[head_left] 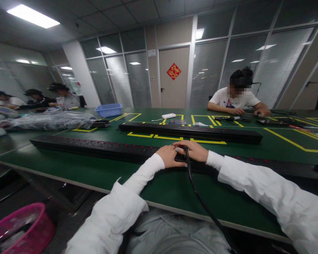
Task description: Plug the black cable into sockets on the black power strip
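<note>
A long black power strip (95, 147) with a row of small red dots lies across the green table in front of me. My left hand (169, 156) is wrapped over its middle, the thumb on the near side. Beside it, my right hand (194, 151) is closed round the upper end of a black cable (192, 181), at the strip's top. The fingers of both hands meet there, so the cable's end is hidden. From my hands the cable runs down over the table edge towards my lap.
A second black power strip (190, 132) lies farther back, along yellow tape lines. Plastic-wrapped items (53, 120) and a blue basket (108, 110) are at left. A co-worker (234, 100) sits across the table at right. A pink basket (39, 229) stands below, left.
</note>
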`<state>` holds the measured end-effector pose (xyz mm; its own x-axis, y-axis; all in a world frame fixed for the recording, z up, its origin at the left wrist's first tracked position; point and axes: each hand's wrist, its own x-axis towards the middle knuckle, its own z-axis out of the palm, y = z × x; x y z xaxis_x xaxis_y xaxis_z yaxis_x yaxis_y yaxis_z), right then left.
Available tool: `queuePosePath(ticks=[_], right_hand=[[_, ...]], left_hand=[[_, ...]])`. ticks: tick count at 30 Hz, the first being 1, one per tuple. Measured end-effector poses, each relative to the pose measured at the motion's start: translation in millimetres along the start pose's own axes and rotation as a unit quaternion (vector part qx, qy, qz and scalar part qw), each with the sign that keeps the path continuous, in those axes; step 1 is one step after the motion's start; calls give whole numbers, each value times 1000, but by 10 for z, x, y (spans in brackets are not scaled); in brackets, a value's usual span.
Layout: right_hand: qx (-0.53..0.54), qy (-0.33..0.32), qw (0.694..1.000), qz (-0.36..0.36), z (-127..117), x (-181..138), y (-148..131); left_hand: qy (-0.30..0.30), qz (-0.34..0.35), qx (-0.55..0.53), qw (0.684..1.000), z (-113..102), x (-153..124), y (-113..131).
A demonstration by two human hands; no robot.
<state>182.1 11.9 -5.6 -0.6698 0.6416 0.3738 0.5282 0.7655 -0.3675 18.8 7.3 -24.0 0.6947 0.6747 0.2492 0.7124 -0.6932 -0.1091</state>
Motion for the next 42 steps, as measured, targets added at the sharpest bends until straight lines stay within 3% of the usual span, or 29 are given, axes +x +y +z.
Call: queuePosePath(ticks=[7,14,21,27,42], right_hand=[[-79,-15,996,-43,-13,-31,-21],[-73,-64,988,-116,-49,-47,-56],[-27,-95,989,-109,-46,-88,2],[-9,-64,989,-131,-13,-82,-7],[-6,-68,991,-115,-43,-85,-53]], left_hand=[[5,3,-13,1000,4,-4,-9],[1,5,32,999,45,-10,-49],[14,14,37,999,68,-7,-58],[-2,4,44,999,40,-12,-46],[-27,10,60,998,3,-14,-41]])
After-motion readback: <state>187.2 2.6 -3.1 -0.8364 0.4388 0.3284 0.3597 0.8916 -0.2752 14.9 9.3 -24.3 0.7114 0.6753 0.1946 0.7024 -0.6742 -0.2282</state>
